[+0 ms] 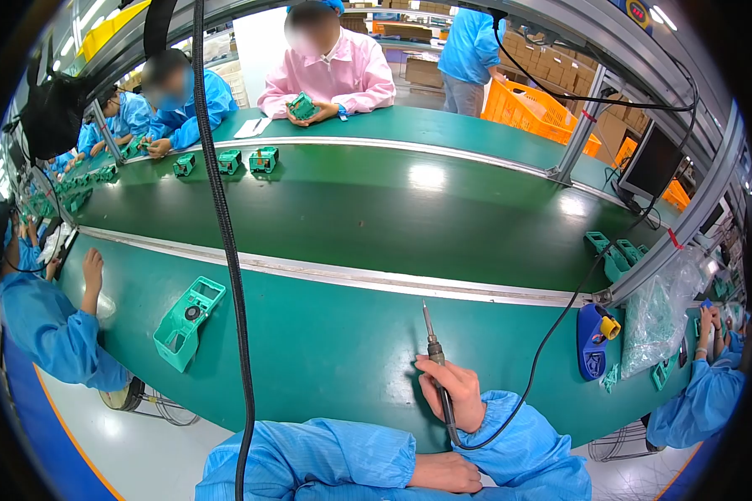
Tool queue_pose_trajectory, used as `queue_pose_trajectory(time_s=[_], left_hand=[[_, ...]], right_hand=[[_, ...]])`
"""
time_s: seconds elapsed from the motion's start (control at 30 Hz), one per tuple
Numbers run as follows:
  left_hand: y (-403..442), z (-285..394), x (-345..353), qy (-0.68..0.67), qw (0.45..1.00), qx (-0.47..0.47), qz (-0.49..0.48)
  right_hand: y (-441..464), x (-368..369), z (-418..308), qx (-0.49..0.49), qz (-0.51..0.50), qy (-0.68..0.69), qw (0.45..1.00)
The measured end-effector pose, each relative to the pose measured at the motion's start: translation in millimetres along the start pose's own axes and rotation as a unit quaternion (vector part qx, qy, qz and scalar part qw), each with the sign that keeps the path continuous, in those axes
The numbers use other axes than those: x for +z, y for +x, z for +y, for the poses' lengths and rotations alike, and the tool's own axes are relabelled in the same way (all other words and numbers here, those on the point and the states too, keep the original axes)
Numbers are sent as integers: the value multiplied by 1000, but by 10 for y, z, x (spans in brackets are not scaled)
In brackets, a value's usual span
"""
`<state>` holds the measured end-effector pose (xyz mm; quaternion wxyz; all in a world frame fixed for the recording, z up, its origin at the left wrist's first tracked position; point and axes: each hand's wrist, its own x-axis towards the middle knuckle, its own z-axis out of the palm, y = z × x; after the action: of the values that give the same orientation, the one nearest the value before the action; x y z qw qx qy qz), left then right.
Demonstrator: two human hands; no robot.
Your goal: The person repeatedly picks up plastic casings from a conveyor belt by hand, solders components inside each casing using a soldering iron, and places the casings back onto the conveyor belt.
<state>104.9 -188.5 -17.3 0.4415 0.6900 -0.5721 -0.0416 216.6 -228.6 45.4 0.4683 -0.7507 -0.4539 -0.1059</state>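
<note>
The soldering iron's tip point(428, 321) looks metal, the nearest housing point(190, 327) plastic, the belt point(351, 209) glossy, the sleeves point(334, 451) cloth.

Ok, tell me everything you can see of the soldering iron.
The soldering iron is slim and straight, with a pointed metal tip and a dark handle. The right hand holds it by the handle, somewhat like a pen, over the green table. Its tip points away from the person, toward the metal rail, with no part at it. A black cord leaves its rear and curves up rightward. Whether it is hot cannot be told.
</note>
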Motion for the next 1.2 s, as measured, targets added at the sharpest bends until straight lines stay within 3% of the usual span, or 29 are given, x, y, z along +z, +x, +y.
queue_pose_trajectory(time_s=[0.43,0.63,0.73,0.83,0.93,1.03,1.2], left_hand=[[1,21,-48,-17,1000,7,-9],[-29,4,-10,17,999,26,27],[-54,91,-122,42,996,9,81],[-110,209,-360,107,975,33,193],[-356,388,-776,150,967,-61,199],[-661,768,-1120,288,925,-126,212],[-946,1647,-1514,368,855,-234,281]], right_hand=[[-8,-11,23,2,-4,-8,1000],[35,25,51,-9,44,-9,999],[44,34,88,-16,68,-12,998],[31,29,107,-10,69,-30,997],[-33,39,149,42,41,-28,998],[-5,37,219,114,94,29,989],[55,-4,168,101,130,20,986]])
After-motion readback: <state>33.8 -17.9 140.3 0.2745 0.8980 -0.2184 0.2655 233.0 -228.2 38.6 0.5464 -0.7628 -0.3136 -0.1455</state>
